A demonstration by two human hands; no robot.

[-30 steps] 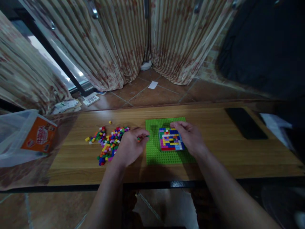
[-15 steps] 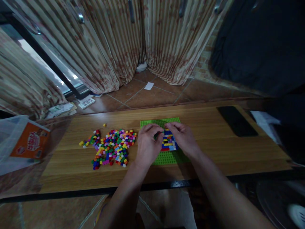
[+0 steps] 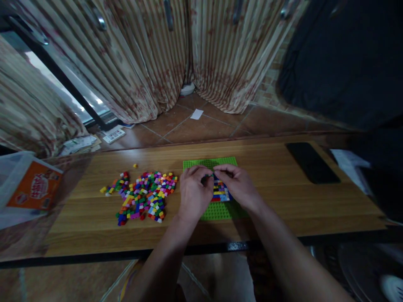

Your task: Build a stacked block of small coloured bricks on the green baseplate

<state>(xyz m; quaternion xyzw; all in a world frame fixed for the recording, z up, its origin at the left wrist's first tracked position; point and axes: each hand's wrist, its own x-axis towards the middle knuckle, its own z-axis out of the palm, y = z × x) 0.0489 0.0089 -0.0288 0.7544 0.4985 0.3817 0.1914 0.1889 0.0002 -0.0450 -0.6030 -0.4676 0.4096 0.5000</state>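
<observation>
A green studded baseplate point(image 3: 217, 212) lies on the wooden table, carrying a patch of coloured toy bricks point(image 3: 221, 193) in blue, yellow, red and light blue. My left hand point(image 3: 197, 191) is over the plate's left half, its fingers curled and closed by the bricks' upper left. From the right, my right hand point(image 3: 237, 184) reaches in with thumb and forefinger pinched. The fingertips of both hands nearly meet above the built patch. Something small and dark green shows between them, too small to make out well. Part of the patch is hidden by my hands.
Loose coloured bricks point(image 3: 145, 195) spread in a heap left of the plate, with one yellow brick point(image 3: 135, 165) apart behind them. A black phone point(image 3: 312, 162) rests at the table's right. A clear plastic box point(image 3: 19, 157) with an orange label stands at the far left.
My right hand has shifted slightly left, bringing its fingertips closer to the left hand's and covering more of the bricks. The camera view has moved a little.
</observation>
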